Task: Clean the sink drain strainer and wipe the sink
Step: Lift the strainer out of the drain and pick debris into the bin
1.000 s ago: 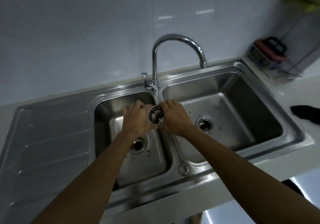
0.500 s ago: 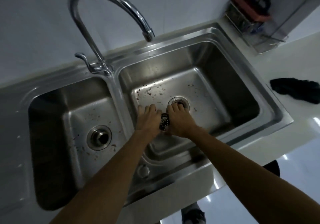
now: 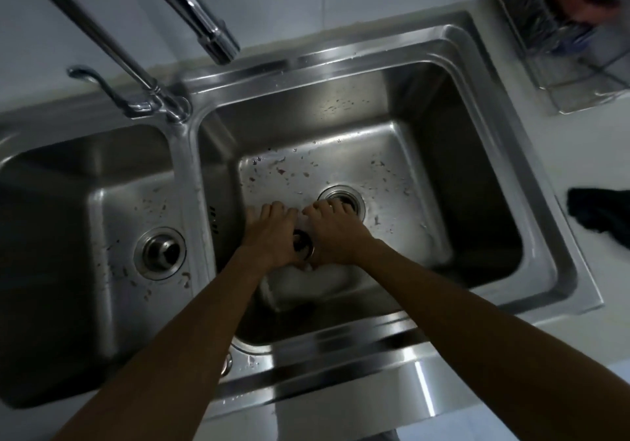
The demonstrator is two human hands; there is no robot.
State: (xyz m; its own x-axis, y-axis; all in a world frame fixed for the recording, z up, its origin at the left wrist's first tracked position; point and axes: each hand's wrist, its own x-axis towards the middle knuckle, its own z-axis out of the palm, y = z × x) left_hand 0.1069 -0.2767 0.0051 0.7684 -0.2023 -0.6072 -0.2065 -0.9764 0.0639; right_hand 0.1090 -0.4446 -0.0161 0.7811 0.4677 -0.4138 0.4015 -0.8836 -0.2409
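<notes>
Drain strainer [image 3: 302, 244] pinched between left hand [image 3: 272, 236] and right hand [image 3: 335, 236], both grips closed on its rim, over right basin [image 3: 477, 174], 7 o'clock of open drain [image 3: 354, 198]. Likely light, rigid, wet-slick metal; best held by rim.

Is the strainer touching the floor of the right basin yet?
Cannot tell. In the head view both hands wrap the strainer, hiding its underside from the basin floor.

Nothing here can be read; the small dark marks on the sink [image 3: 213, 222] divider are too blurred.
</notes>
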